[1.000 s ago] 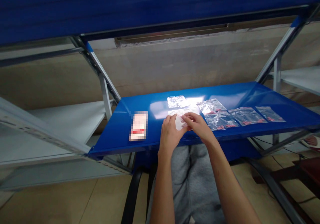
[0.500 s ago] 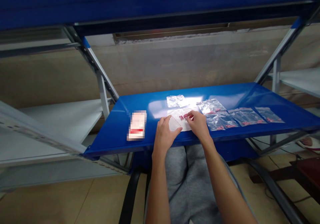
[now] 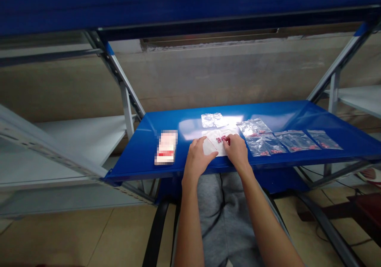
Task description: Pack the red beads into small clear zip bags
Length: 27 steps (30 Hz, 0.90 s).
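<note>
My left hand (image 3: pixel 197 157) pinches a small clear bag (image 3: pixel 208 147) near the front edge of a blue shelf (image 3: pixel 143 148). My right hand (image 3: pixel 236 149) rests beside it, its fingertips on a small heap of red pills (image 3: pixel 220 139) that lies on a white sheet (image 3: pixel 216 134). Several clear bags with red pills (image 3: pixel 278 141) lie in a row to the right. Empty clear bags (image 3: pixel 212 119) lie behind the sheet.
A red and white packet (image 3: pixel 166 152) lies left of my hands on the shelf. Grey metal uprights (image 3: pixel 125 100) and white side shelves (image 3: pixel 74 136) flank the blue shelf, with a blue shelf above. My grey-trousered legs sit below the front edge.
Both hands came down from holding the bag together. The left hand keeps the bag low on the shelf, while the right hand moved over to the pill heap.
</note>
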Each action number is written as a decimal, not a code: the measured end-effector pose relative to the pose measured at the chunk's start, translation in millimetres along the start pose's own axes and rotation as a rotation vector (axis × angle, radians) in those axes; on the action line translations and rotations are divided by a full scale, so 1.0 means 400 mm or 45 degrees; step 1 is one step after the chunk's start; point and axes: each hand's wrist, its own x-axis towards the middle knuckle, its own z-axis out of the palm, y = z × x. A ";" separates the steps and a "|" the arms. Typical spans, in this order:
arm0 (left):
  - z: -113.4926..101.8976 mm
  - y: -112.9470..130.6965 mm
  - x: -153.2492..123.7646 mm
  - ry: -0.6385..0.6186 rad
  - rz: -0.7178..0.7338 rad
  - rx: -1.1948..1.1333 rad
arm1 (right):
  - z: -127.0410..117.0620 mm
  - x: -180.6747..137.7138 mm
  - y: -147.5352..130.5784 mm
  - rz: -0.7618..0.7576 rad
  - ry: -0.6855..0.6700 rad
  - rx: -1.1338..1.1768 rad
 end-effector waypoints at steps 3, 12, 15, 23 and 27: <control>-0.002 -0.003 -0.007 -0.018 -0.006 -0.034 | -0.012 -0.005 -0.006 -0.046 0.001 0.170; 0.001 0.002 -0.005 -0.055 0.061 -0.104 | -0.053 -0.031 -0.058 -0.127 -0.323 0.775; 0.000 0.001 -0.004 -0.085 0.048 -0.113 | -0.059 -0.028 -0.051 -0.151 -0.400 0.812; -0.004 -0.003 -0.003 -0.089 0.035 -0.125 | -0.044 -0.028 -0.033 -0.185 -0.330 0.765; -0.005 -0.005 -0.006 -0.101 0.026 -0.139 | -0.038 -0.021 -0.009 -0.124 -0.040 0.576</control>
